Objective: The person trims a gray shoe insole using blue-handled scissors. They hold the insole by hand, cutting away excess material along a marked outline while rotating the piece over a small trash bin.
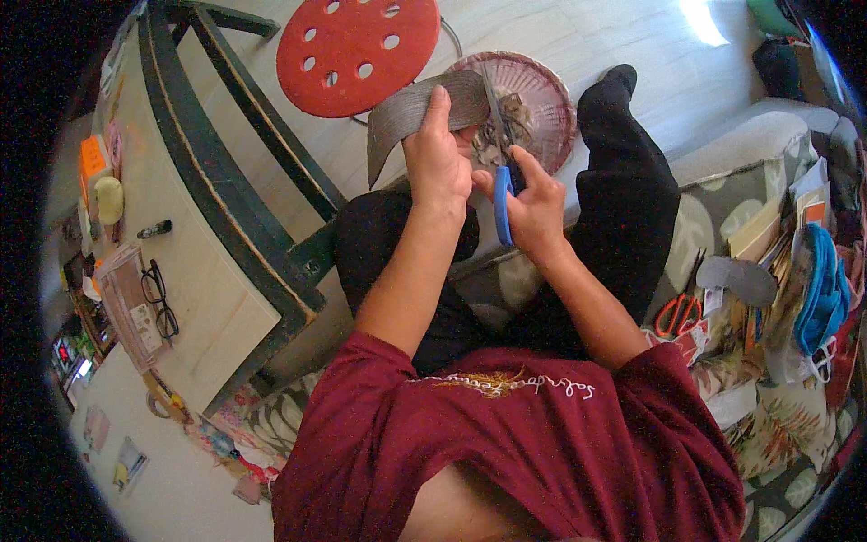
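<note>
My left hand (433, 154) is closed on a grey insole-shaped piece (411, 108), thumb on top and fingers beneath. The piece bends, its left end curling down and its right end reaching the scissors. In my right hand (537, 203) are scissors (503, 208) with blue handles, the blades pointing away from me at the piece's right edge. Whether the blades bite into it I cannot tell. Below both hands a round reddish, ribbed tray (553, 104) on the floor holds crumpled greyish scraps (515, 122), partly hidden by the scissors and hand.
A red round stool (348, 54) with holes stands ahead. At left is a dark-framed table (217, 307) with glasses (161, 298) and a marker (155, 229). On the sofa at right lie red-handled scissors (677, 316), another grey insole-shaped piece (741, 280) and blue cloth (820, 289).
</note>
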Available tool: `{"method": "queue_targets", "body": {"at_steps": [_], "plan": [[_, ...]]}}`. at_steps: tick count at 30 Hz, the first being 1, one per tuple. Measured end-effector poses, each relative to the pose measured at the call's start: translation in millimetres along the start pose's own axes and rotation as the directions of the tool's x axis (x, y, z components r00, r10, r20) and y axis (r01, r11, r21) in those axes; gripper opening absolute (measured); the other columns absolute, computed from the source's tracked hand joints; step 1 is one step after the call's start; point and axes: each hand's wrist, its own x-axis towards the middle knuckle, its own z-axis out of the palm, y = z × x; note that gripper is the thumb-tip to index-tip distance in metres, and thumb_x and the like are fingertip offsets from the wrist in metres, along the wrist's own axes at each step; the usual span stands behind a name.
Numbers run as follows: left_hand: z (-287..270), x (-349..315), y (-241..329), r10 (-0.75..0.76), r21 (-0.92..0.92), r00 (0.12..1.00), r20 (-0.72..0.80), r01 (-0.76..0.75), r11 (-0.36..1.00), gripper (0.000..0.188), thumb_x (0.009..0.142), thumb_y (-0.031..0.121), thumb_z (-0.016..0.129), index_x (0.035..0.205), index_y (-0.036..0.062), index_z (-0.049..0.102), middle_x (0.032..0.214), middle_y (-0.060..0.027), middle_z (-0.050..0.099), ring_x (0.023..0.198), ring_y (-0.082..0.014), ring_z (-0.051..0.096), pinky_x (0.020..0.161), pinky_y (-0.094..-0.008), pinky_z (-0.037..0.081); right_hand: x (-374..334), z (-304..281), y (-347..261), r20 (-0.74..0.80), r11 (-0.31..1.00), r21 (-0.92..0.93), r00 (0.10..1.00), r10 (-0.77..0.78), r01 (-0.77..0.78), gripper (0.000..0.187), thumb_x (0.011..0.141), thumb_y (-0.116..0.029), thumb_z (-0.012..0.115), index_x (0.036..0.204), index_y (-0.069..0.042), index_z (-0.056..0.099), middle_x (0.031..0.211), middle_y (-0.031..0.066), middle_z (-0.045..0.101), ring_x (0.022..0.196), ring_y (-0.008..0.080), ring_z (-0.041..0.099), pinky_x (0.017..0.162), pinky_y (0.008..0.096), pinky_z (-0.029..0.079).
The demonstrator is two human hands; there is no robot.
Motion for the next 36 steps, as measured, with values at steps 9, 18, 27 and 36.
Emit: {"method": "queue_targets", "body": {"at_steps": [9,18,27,36], "plan": [[-13.1,-0.5,-16.2,-0.039,0.073,0.998,-0.043,0.042,0.996,0.029,0.085,0.028,0.057,0.098,0.0021,0.058,0.092,-0.01,0.062,0.078,-0.0227,0.061,0.069,-0.0361,0.05,5.2,2.3,8.5,-0.042,0.987,-0.138,0.995,-0.088,0.081,0.06,0.068,-0.034,0.074,0.108,0.005,0.051,0.076,0.0165,0.062,0.069,0.0221,0.061,0.065,0.0318,0.047],[-4.3,-9.2,-14.4,-0.003,0.12,0.998,-0.058,0.01,0.993,0.03,0.085,0.03,0.057,0.095,0.002,0.059,0.087,-0.0084,0.062,0.074,-0.0203,0.061,0.064,-0.0328,0.05,7.8,-3.2,0.1,-0.044,0.99,-0.135,0.998,-0.035,0.028,0.062,0.067,-0.039,0.074,0.108,0.003,0.052,0.081,0.0183,0.062,0.075,0.0263,0.062,0.069,0.0328,0.047],[-6.8,-4.2,-13.1,0.046,0.136,0.999,0.001,-0.046,0.99,0.031,0.084,0.029,0.059,0.096,0.0004,0.059,0.091,-0.0095,0.062,0.077,-0.0224,0.062,0.066,-0.0354,0.052,5.1,-2.9,2.0,-0.045,0.995,-0.094,0.998,-0.043,0.039,0.06,0.067,-0.035,0.076,0.107,0.004,0.054,0.075,0.0169,0.062,0.069,0.0173,0.06,0.066,0.0301,0.047],[-6.7,-2.6,-10.9,0.011,0.116,1.0,0.02,-0.014,0.993,0.019,0.088,0.012,0.051,0.103,0.0,0.051,0.098,-0.0094,0.058,0.082,-0.0202,0.061,0.07,-0.0339,0.053,2.4,-1.2,4.2,-0.027,0.998,-0.051,0.999,-0.023,0.021,0.059,0.068,-0.035,0.075,0.104,0.007,0.055,0.07,0.0166,0.062,0.065,0.0193,0.061,0.062,0.0309,0.048]]}}
